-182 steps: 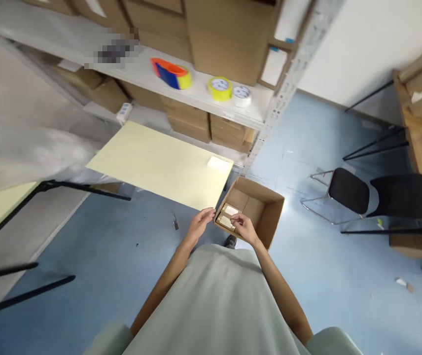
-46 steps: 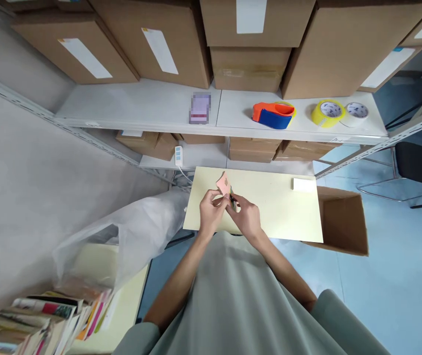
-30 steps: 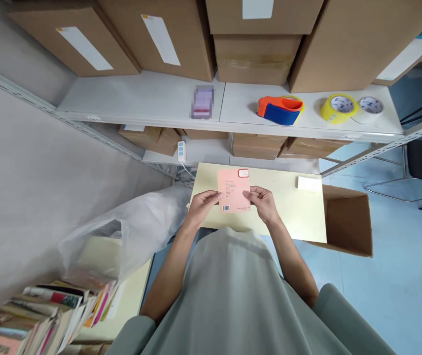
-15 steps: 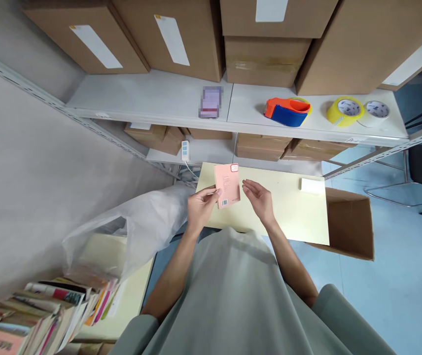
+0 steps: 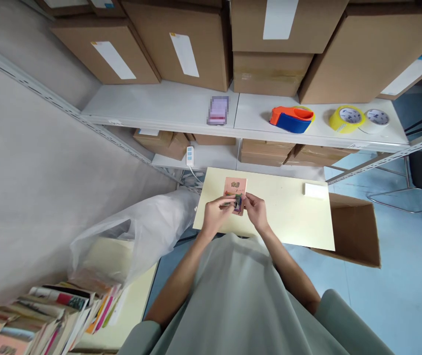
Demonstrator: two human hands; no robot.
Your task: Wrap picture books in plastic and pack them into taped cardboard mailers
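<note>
A small pink book (image 5: 236, 185) is held above the pale yellow tabletop (image 5: 281, 217), its illustrated front cover facing up. My left hand (image 5: 215, 215) reaches over the book's left side, fingers lying across the picture and closed on it. At the right edge, my right hand (image 5: 257, 212) pinches the same book between thumb and fingers. Part of the cover is hidden under my left fingers.
A white block-shaped item (image 5: 315, 191) lies at the table's right end, beside an open cardboard box (image 5: 357, 229). The shelf ahead carries an orange-and-blue tape dispenser (image 5: 292, 120), tape rolls (image 5: 347, 119) and cartons (image 5: 270, 74). Books (image 5: 48, 315) and a plastic bag (image 5: 152, 222) sit left.
The pink book has been turned over from its back cover to its front. My right hand, apart from it before, now grips its right edge.
</note>
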